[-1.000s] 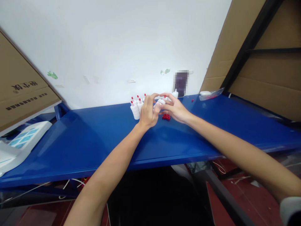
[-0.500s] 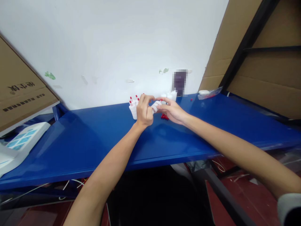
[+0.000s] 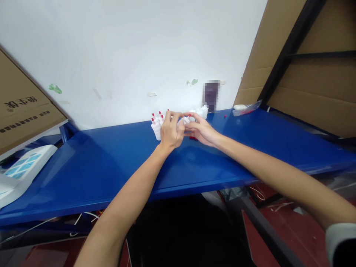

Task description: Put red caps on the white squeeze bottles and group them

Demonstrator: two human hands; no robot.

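Note:
My left hand (image 3: 171,131) is closed around a small white plastic bottle (image 3: 183,122), which lies tilted between both hands. At the bottle's far end, the fingers of my right hand (image 3: 204,129) pinch a red cap (image 3: 189,116) on the nozzle. Fingers cover much of the bottle. Several white bottles with red tips (image 3: 156,129) stand just left of my left hand. Small red caps (image 3: 193,138) lie in a pile on the blue table (image 3: 119,159), partly hidden under my right hand. More white bottles (image 3: 201,111) stand behind that hand.
A white device with blue keys (image 3: 25,167) sits at the table's left end, near a cardboard box (image 3: 25,107). On the right lie a clear plastic bag (image 3: 247,108) and one stray red cap (image 3: 225,116). A white wall (image 3: 125,55) rises behind the table.
My left hand has turned slightly around the bottle, and more of the bottle is covered now. The right fingers stay at its red cap. The whole view has shifted a little.

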